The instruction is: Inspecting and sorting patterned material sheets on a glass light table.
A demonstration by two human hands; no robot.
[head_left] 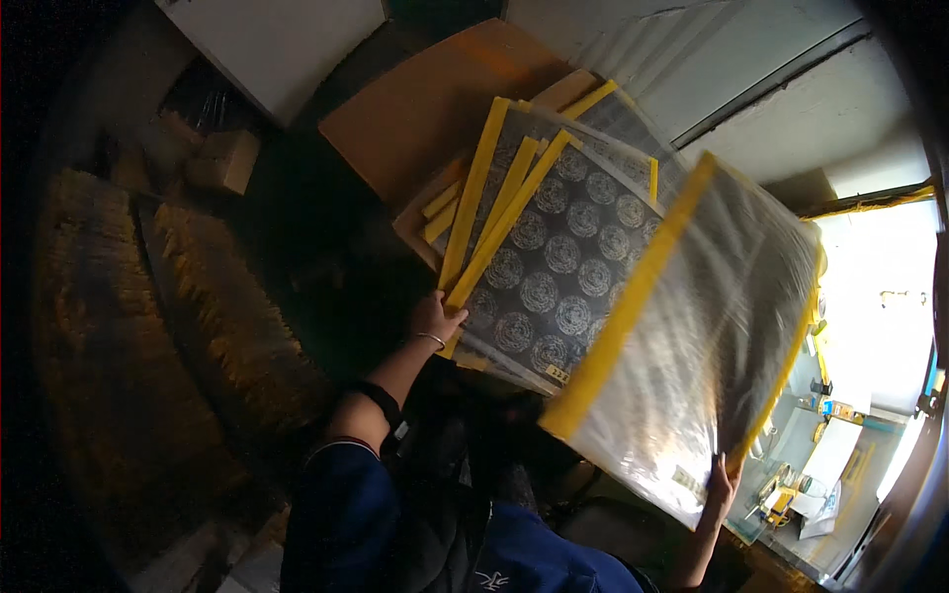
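My right hand (724,484) grips the lower right edge of a translucent film sheet (707,326) with yellow strips along two sides. That sheet is held up at a tilt, light glaring off its lower part. My left hand (435,321), with a bracelet at its wrist, is closed at the lower left corner of a dark sheet (561,252) patterned with pale round motifs and edged in yellow. A small label (557,373) shows near its lower edge. Behind it more yellow-edged sheets (484,188) lie fanned out, partly overlapped. The fingertips of both hands are partly hidden.
A large brown cardboard sheet (445,99) leans behind the pile. Dark stacks with rough edges (227,306) stand at left, near a small carton (223,161). At right, a bright worktop (850,474) holds papers and small tools. A pale wall panel (791,109) rises beyond.
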